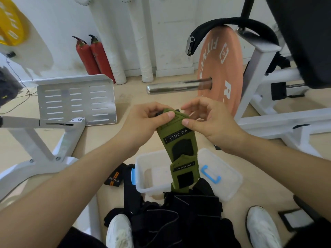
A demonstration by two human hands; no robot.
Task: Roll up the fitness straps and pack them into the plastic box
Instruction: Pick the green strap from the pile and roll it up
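At the left hand (141, 122): thumb pressed flat on the folded top end of the green strap (180, 145), remaining fingers curled behind it, pinching the fold. At the right hand (213, 120): thumb tip set against the same fold from the opposite side, fingers curled close together above and behind it; contact of those fingers with the fabric hidden.

Hanging straight down below both thumbs: rest of the strap, showing two "YIBODA" labels and black patches.

Directly beneath the fingers, behind the strap's lower end: open plastic box (148, 169) on the floor, blue latch on its left wall. Just right of the box, beneath the right wrist: clear lid (225, 178) with a blue clip.

Nearer the body than the box: heap of black straps (179, 212) meeting the green strap's lower end, flanked by white shoes (119, 231). Under the left forearm: orange-striped strap (114, 178).

Beyond the fingertips: steel bar sleeve (179, 85) and orange weight plate (220, 68). Farther left: slotted metal plate (77, 99) and red fire extinguishers (95, 56).
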